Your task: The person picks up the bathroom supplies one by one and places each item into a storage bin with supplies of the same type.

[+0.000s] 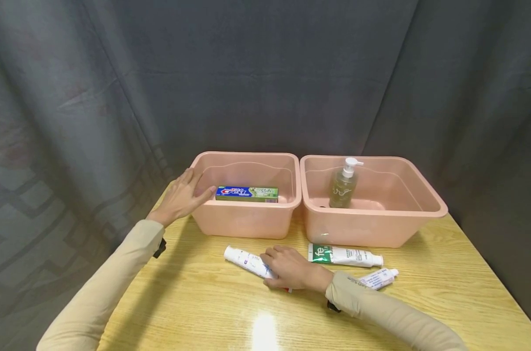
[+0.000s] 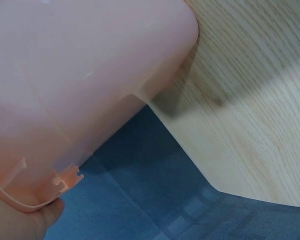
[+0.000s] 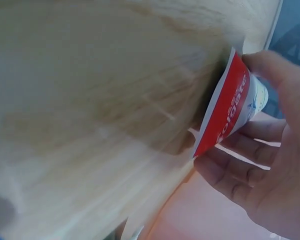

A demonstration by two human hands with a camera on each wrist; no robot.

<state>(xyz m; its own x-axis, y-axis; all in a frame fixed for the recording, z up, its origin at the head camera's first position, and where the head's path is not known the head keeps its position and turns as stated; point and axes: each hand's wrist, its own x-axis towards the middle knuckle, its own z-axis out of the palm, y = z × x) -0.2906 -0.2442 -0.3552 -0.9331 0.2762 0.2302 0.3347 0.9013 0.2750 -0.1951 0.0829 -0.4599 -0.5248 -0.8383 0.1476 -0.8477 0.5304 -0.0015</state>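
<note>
My left hand rests at the left front corner of the left pink bin, its fingers extended along the side rim and its thumb over the front rim. In the left wrist view, part of the left hand touches the bin's rim. My right hand grips a white toothpaste tube across its width, low over the table. The tube's flat red end shows in the right wrist view, between thumb and fingers. Inside the left bin lies a blue and green toothpaste box.
A second pink bin stands beside the first, holding a pump bottle. In front of it lies a green and white toothpaste tube. Another white tube is partly hidden by my right sleeve. A grey curtain hangs behind the wooden table.
</note>
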